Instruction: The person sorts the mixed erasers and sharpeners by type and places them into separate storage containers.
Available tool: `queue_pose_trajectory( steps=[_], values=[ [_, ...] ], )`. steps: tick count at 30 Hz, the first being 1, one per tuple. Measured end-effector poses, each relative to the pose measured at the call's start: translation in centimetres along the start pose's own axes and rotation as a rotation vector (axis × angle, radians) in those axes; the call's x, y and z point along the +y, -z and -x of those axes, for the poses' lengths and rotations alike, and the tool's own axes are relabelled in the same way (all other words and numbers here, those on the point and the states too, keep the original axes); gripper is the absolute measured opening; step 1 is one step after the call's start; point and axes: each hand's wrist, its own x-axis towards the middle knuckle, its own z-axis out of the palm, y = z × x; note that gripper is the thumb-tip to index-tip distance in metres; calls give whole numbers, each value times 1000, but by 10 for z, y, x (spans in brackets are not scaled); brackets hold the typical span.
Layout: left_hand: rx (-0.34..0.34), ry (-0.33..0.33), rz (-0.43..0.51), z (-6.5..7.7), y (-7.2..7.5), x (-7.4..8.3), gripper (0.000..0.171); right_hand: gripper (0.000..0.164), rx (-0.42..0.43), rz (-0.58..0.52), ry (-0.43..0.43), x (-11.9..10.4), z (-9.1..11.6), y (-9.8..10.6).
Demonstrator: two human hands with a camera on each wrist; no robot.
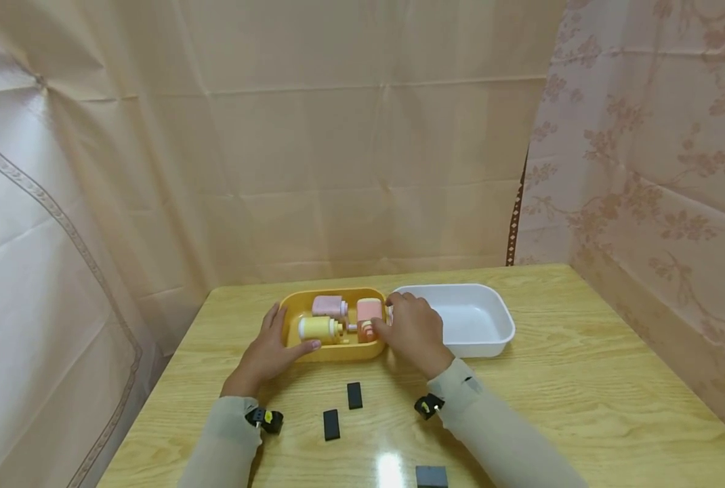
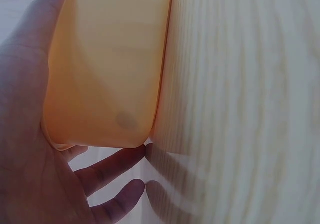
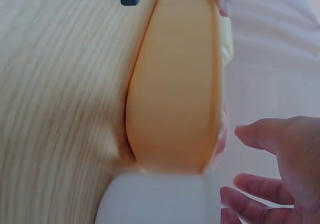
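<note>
On the table, a yellow-orange plastic tray (image 1: 344, 353) holds several small toy-like bottles. Among them are a lilac bottle (image 1: 327, 306), a yellow bottle (image 1: 317, 329) with a white base, and a pink bottle (image 1: 369, 310) beside a smaller striped red-orange item (image 1: 367, 332). My left hand (image 1: 270, 357) holds the tray's left front corner, thumb along the front rim and fingers around the end. At the tray's right end hovers my right hand (image 1: 417, 332), thumb close to the pink bottle. In the right wrist view its thumb (image 3: 257, 133) and fingers are spread apart.
A white plastic tray (image 1: 504, 332) stands against the right end of the orange one. Toward me lie two small black blocks, one farther back (image 1: 354, 395) and one nearer (image 1: 331, 425). A grey block (image 1: 431, 476) sits at the front. Curtains hang behind and at both sides.
</note>
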Motion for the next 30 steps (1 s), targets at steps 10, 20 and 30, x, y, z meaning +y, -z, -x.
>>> queue_pose_trajectory(
  steps=[10, 20, 30],
  values=[
    [-3, 10, 6, -1, -1, -1, 132, 34, 11, -9, 47, 40, 8, 25],
    [-4, -14, -4, -2, -2, 3, 129, 34, -35, -61, 14, 107, 5, 66],
    [-7, -12, 3, 2, 1, 2, 130, 46, -124, -179, -85, 166, -7, 69]
  ],
)
